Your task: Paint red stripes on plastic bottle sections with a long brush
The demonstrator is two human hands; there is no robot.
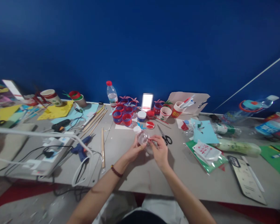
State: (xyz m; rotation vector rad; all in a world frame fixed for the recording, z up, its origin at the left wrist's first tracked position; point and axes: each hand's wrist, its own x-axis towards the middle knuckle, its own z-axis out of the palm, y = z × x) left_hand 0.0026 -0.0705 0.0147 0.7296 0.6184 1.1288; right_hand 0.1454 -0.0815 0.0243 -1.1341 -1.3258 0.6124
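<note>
Near the middle of the table, my left hand is closed around a clear plastic bottle piece with a white cap. On the piece's right side, my right hand has its fingers pinched together at the clear plastic; whatever lies between the fingertips is too small to make out. Just beyond the hands sit a red-and-white disc and a white-lidded jar. Black-handled scissors lie right beside my right hand.
Red and purple ring-shaped cups cluster behind, near an upright bottle. At left are a blue glue gun, wooden sticks and a power strip with cables. A phone and plastic bottles lie at right.
</note>
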